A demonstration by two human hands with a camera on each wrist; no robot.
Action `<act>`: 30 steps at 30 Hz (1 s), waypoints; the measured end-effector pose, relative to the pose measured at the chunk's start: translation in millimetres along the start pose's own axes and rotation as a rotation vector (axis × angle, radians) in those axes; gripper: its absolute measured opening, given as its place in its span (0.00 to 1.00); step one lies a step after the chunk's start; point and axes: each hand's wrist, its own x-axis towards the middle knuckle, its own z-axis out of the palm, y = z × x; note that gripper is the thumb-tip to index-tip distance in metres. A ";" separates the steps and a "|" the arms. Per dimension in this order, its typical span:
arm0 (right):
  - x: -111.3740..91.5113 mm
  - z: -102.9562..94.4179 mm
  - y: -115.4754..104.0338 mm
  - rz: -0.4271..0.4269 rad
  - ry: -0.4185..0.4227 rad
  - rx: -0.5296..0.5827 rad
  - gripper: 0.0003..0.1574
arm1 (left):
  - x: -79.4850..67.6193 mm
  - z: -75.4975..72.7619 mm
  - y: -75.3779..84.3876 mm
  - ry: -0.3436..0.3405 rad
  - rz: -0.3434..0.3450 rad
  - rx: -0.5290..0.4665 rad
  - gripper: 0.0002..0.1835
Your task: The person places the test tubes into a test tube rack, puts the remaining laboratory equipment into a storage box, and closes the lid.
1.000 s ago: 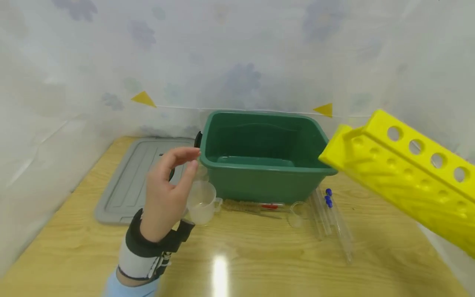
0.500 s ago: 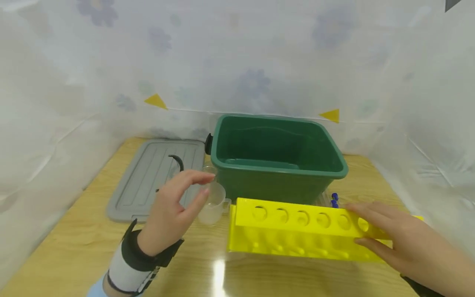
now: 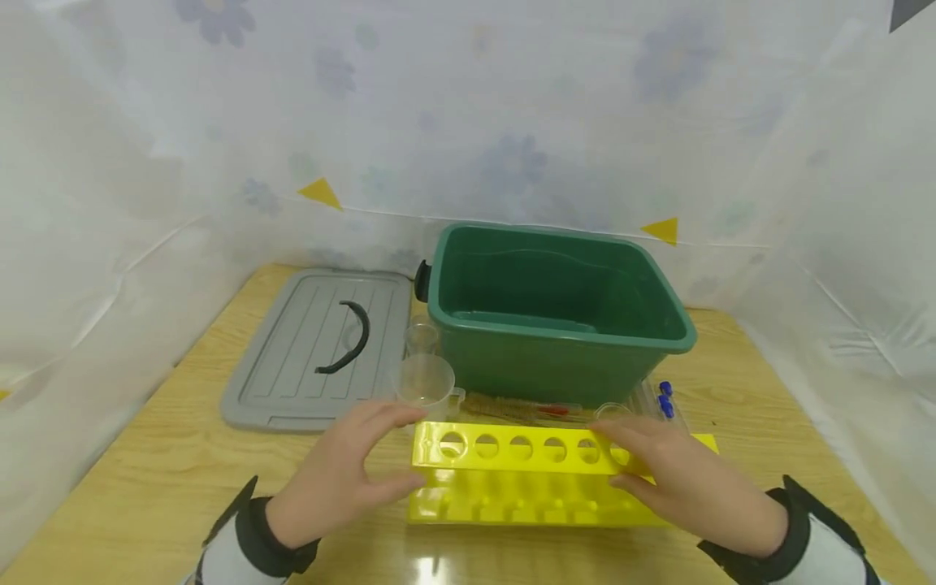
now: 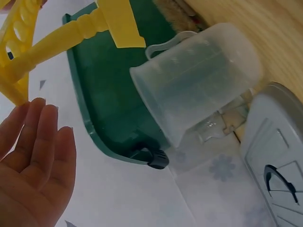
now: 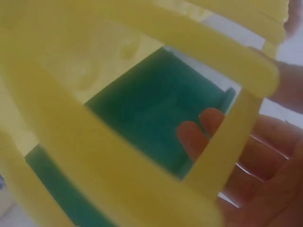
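Note:
A yellow test tube rack with a row of round holes is level above the table, in front of the green bin. My right hand grips its top bar near the right end; in the right wrist view the fingers curl round the bar. At the rack's left end is my left hand, thumb and fingers spread apart. In the left wrist view its fingertips are at the rack's corner; whether they touch is unclear. A clear plastic measuring jug stands just beyond the left hand.
Behind the rack stands the green bin with a black handle. A grey lid lies on the table at left, a black curved handle on it. Brushes lie before the bin, blue-capped tubes at its right. A clear beaker stands behind the jug.
My right hand has brought the rack from the right side, tilted, down to the middle in front of the bin and levelled it. My left hand has moved down and right to its left end.

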 end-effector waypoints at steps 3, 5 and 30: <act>7.0 8.2 -3.8 0.009 -0.036 0.045 0.33 | -6.2 2.7 -8.1 -0.035 -0.030 0.040 0.32; 11.0 12.9 -6.2 0.015 -0.060 0.074 0.33 | -9.2 5.0 -13.3 -0.050 -0.041 0.062 0.31; 27.8 38.3 4.0 0.059 -0.119 0.156 0.31 | -2.5 26.6 -36.1 -0.233 -0.200 0.037 0.24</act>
